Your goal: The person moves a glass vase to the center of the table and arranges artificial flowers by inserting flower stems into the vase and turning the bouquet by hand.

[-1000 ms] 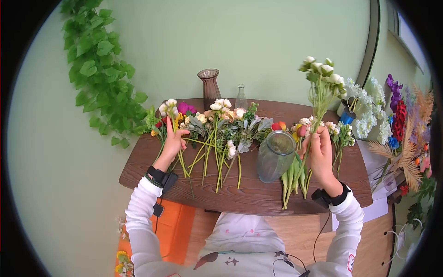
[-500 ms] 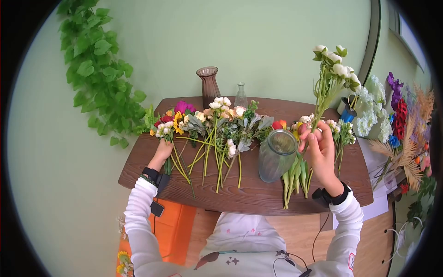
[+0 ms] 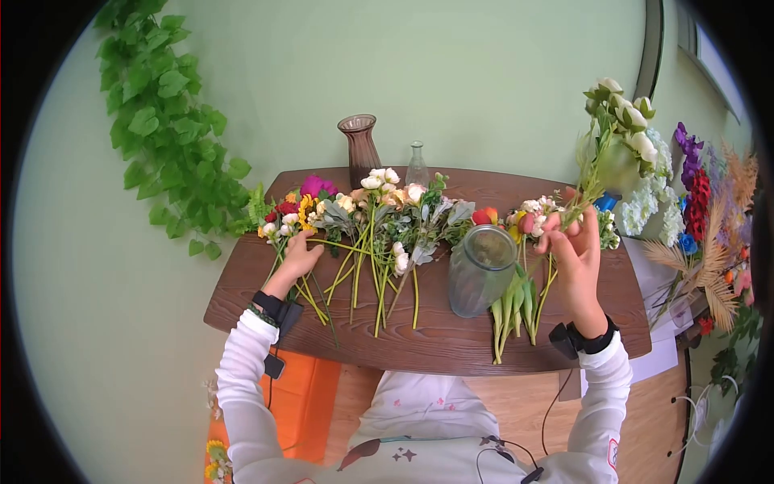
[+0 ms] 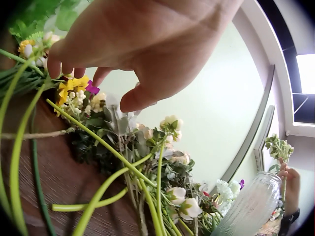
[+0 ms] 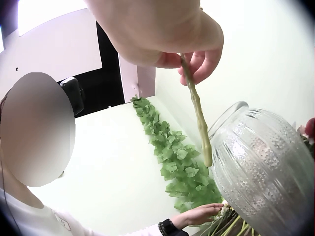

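My right hand (image 3: 577, 262) holds up a spray of white flowers (image 3: 633, 117) by its stem, to the right of the glass jar (image 3: 480, 282). In the right wrist view, fingers and thumb pinch the stem (image 5: 201, 118), whose cut end hangs beside the jar's rim. My left hand (image 3: 297, 258) hovers over the left end of the flower row, next to some small white blooms (image 3: 278, 229). The left wrist view shows that hand (image 4: 142, 54) with its thumb apart and nothing gripped, above green stems (image 4: 93, 140) and yellow flowers (image 4: 74, 87).
Mixed flowers (image 3: 379, 218) lie across the brown table (image 3: 403, 351), stems toward me. Tulips (image 3: 516, 310) lie beside the jar. At the back stand a purplish vase (image 3: 360, 149) and a small clear bottle (image 3: 417, 165). More flowers (image 3: 697, 194) stand at the right.
My left hand has lowered the small white flowers onto the left end of the table and let them go. My right hand has carried its white spray to the right, tilting it.
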The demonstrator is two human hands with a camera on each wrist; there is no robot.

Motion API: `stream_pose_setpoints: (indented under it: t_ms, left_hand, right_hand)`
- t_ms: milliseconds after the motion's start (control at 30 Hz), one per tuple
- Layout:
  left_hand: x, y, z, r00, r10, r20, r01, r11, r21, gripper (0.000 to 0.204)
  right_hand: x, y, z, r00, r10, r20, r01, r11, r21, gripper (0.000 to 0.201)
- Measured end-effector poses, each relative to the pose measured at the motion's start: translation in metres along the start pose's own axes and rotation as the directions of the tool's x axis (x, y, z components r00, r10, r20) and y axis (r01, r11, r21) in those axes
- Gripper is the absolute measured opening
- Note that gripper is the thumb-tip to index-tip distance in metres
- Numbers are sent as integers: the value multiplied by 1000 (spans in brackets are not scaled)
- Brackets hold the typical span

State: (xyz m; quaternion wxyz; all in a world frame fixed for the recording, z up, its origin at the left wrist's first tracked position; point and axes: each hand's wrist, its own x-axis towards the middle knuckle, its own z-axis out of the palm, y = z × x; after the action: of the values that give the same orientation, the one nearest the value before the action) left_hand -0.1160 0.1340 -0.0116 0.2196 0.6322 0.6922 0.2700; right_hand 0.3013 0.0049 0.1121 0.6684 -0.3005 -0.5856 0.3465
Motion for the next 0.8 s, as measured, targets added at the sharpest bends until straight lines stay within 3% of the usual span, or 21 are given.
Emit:
stream_pose_setpoints:
  t_ms: [33, 100, 200, 300, 533, 600, 667, 767, 800]
  left_hand:
    - [-3, 7, 2, 995, 45, 89, -43, 998, -35, 55]
    - [0, 10, 15, 988, 115, 105, -110, 992, -55, 50]
    - [0, 26, 29, 941, 300, 158, -309, 951, 32, 46]
    - [6, 35, 43, 938, 277, 207, -273, 961, -47, 46]
    - [23, 57, 67, 946, 298, 131, -295, 955, -40, 56]
    - [21, 67, 66, 951, 288, 108, -290, 957, 4, 55]
    - [21, 72, 67, 946, 302, 120, -316, 940, 127, 46]
    - [33, 70, 70, 957, 216, 194, -234, 970, 74, 39]
    - [43, 54, 79, 949, 292, 124, -301, 952, 61, 30]
  right_hand:
    - [0, 3, -5, 1000, -17, -23, 17, 1000, -2, 47]
    - [-1, 2, -12, 998, -34, -45, 34, 999, -6, 50]
    - [-4, -3, -15, 984, 70, -165, -56, 995, 85, 48]
    - [-9, -2, -23, 979, 129, -157, -107, 984, 140, 43]
    - [-12, 12, -37, 946, 213, -246, -179, 971, 156, 27]
    - [-14, 15, -40, 943, 205, -261, -218, 976, -24, 23]
    - [-14, 21, -45, 943, 195, -268, -211, 977, -33, 22]
    - [-13, 45, -70, 944, 170, -282, -196, 978, -66, 19]
    - [-13, 53, -79, 935, 154, -321, -213, 964, -158, 18]
